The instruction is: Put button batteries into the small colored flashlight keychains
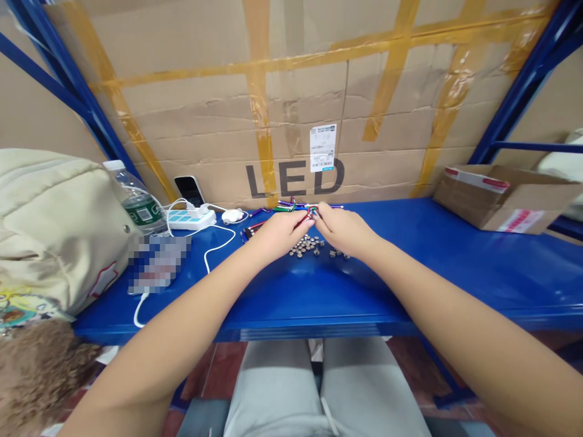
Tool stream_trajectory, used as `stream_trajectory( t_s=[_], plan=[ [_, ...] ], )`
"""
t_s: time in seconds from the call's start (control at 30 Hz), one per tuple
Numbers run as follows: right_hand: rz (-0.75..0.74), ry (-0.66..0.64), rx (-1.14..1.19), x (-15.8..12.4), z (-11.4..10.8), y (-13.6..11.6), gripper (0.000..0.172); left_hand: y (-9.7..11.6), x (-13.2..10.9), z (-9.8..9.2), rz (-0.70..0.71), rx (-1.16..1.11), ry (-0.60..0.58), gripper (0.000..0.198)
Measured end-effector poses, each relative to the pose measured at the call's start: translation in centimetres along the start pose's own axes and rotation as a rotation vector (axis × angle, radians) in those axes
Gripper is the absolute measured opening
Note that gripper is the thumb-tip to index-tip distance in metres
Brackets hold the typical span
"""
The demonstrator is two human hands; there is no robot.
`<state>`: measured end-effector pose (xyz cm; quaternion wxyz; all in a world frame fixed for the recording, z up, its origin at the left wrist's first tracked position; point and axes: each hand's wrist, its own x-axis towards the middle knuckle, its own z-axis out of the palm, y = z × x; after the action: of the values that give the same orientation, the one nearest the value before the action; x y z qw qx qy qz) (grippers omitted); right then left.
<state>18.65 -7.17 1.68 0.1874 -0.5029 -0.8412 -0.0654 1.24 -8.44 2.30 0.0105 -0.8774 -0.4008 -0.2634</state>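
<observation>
Because the left hand [288, 230] and right hand [342, 229] meet, fingertips closed on a small red piece [310, 216], a loose pinch could drop it among the studs [306, 244] just below them; a low wrist could scatter those across the worktop [300, 297].

Left hand [285, 233] and right hand [344, 229] pinching a red item [302, 221], near the far edge of the table [455, 273], pens [285, 209] behind, metal bits [306, 244] below, phone [189, 189], power strip [180, 220] and bottle [143, 209] by the far left corner, bag [59, 224] at the left edge, box [464, 197] far right.
</observation>
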Motion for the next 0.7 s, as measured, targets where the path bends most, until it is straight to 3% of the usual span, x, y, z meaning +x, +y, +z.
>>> stream_trajectory(
  t_s=[0.17, 0.33, 0.5, 0.6, 0.67, 0.7],
  plan=[
    [-0.031, -0.037, -0.094, 0.1, 0.7, 0.2, 0.029, 0.5, -0.1, 0.0, -0.076, 0.282, -0.126, 0.028],
    [-0.043, -0.034, 0.121, 0.7, 1.6, 0.4, 0.025, 2.0, -0.3, 0.5, -0.189, 0.473, -0.175, 0.038],
    [0.057, 0.069, 0.497, 1.2, 0.8, 1.8, 0.026, 2.6, -0.8, 1.4, -0.105, 0.471, -0.271, 0.033],
    [0.182, 0.1, 0.444, 1.2, -0.3, 4.2, 0.022, 2.2, -0.8, 1.3, -0.083, 0.432, -0.226, 0.033],
    [0.247, -0.065, 0.329, 0.9, -0.9, 6.2, 0.018, 1.7, -0.6, 0.8, -0.107, 0.415, -0.171, 0.034],
    [0.32, -0.231, 0.274, 0.7, -1.1, 7.1, 0.017, 1.4, -0.6, 0.6, -0.119, 0.409, -0.16, 0.034]
  ],
)
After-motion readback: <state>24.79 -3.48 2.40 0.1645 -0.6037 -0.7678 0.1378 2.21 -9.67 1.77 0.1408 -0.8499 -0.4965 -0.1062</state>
